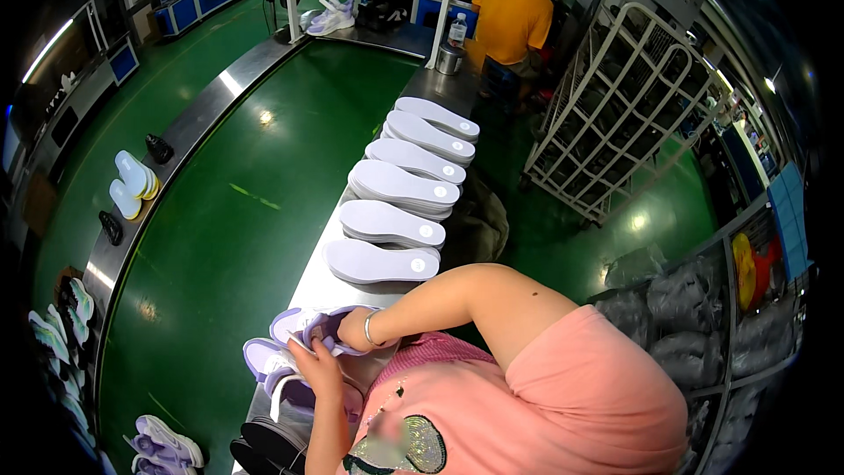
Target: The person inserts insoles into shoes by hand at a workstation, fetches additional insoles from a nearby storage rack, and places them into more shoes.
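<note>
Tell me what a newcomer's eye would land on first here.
First, the row of pale lilac insoles lying in a line along the steel edge beside the green conveyor belt. Next, at the near end, the left hand and right hand working on a lilac shoe. Farther off, a person in a yellow shirt stands near a white wire cart.

A single head-worn fisheye looks steeply down from close above the person's chest and forearms. It faces forward along the green conveyor (255,185); the dark, bent rim probably hides the edges.
</note>
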The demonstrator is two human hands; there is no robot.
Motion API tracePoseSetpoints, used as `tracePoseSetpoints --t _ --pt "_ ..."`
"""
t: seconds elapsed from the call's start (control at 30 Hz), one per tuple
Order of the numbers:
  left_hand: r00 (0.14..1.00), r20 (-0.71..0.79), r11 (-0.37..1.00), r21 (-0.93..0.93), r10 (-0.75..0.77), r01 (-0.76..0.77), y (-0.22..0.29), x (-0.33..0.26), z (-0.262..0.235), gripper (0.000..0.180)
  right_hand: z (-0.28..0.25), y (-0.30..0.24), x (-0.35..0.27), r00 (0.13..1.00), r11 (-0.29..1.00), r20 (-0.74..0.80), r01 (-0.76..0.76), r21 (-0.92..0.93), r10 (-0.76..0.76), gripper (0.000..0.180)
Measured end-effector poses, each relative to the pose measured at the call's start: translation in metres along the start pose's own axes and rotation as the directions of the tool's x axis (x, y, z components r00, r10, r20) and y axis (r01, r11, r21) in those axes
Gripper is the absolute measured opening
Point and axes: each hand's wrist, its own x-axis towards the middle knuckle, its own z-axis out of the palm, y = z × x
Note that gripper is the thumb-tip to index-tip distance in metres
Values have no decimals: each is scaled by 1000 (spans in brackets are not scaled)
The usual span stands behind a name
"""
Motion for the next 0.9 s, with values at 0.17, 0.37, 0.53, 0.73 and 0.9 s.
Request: tracePoseSetpoints --t 0.17,0.37,0.53,0.73,0.9 --pt "1000 -8 1000 -3 -3 3 -6 4 0 29 -8 1 -7 994 993 48 103 -58 -101 16" --pt "999 -18 998 47 49 -48 -6 -4 3 29 -2 3 -42 971 940 163 213 -266 -173 15" --pt "992 41 980 -160 -118 123 -2 -21 -14 32 10 -8 -34 947 942 259 251 -222 -191 18" --pt "997 -73 998 65 -2 7 23 -103 -91 35 41 -32 -37 966 969 148 228 -95 -212 20" --pt "955 295 857 487 24 -171 29 -131 -106 39 8 -12 -66 984 974 174 81 -213 -44 13"
